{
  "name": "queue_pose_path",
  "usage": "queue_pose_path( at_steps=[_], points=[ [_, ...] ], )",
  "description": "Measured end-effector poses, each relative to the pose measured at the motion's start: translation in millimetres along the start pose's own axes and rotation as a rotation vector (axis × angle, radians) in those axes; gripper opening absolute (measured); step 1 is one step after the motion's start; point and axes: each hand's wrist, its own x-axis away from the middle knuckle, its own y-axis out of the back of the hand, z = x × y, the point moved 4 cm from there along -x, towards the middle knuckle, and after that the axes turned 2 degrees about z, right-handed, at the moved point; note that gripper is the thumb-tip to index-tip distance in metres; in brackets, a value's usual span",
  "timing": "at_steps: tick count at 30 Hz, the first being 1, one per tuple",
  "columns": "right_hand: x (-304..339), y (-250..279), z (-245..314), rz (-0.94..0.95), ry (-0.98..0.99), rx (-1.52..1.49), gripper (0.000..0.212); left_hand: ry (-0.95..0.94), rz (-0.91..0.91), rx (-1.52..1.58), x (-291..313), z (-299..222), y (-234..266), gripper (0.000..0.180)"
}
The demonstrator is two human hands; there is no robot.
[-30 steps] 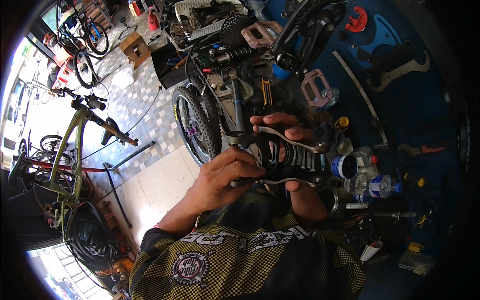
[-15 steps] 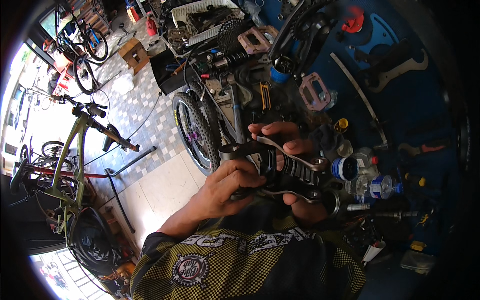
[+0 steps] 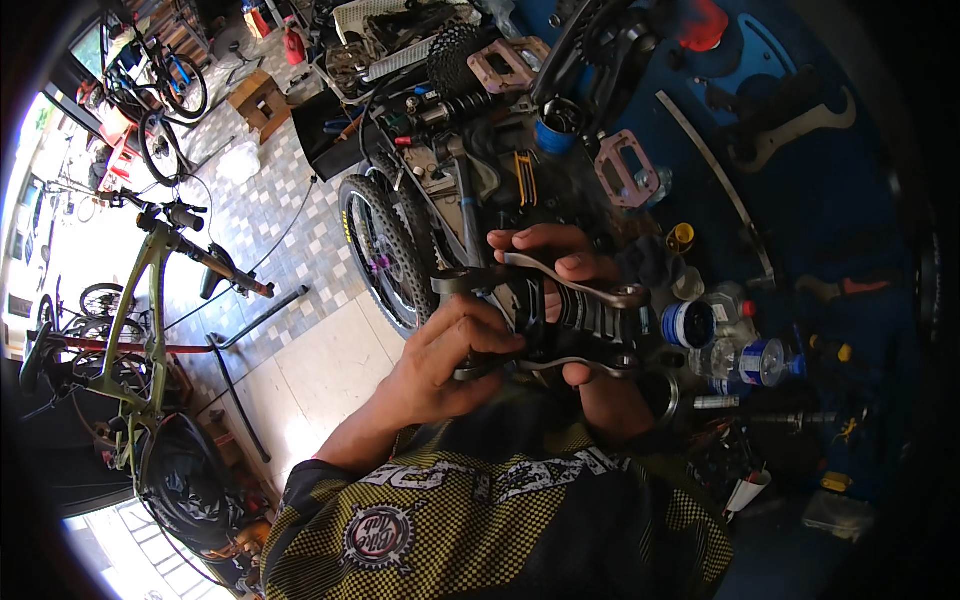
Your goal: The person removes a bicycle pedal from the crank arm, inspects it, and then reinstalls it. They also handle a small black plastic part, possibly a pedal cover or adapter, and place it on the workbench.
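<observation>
Just in front of my chest I hold a dark metal bike suspension rocker link [image 3: 592, 325] with both hands. Two curved arms with round eyelets stick out on its right side, and ribs run across its middle. My left hand [image 3: 450, 350] is closed around its left end, fingers bent over the dark bracket there. My right hand [image 3: 560, 250] grips it from behind, with fingers over the far arm and the thumb tip below the near one. The link hides the right palm.
A blue workbench [image 3: 720, 240] carries pink pedals [image 3: 627, 168], a cassette [image 3: 462, 55], a blue-lidded jar [image 3: 688, 323], plastic bottles [image 3: 760, 360] and a flat spanner [image 3: 795, 135]. Wheels [image 3: 385, 250] stand at the bench's left side. A green bike frame [image 3: 150, 320] is farther left.
The view has shifted slightly. Both hands keep hold of the rocker link, which sits a little farther left in the picture; its tilt has barely changed.
</observation>
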Motion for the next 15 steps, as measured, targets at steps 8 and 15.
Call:
queue_pose_path(
  at_steps=[8,15],
  points=[
    [4.6,3.1,-10.9,-0.020,-0.006,-0.014,0.094,0.034,-0.044,0.036,2.0,10.3,-1.4,0.044],
    [16.9,20.6,-3.7,-0.061,0.003,0.040,0.095,0.018,-0.082,0.041,-2.2,14.5,-2.4,0.042]
  ],
)
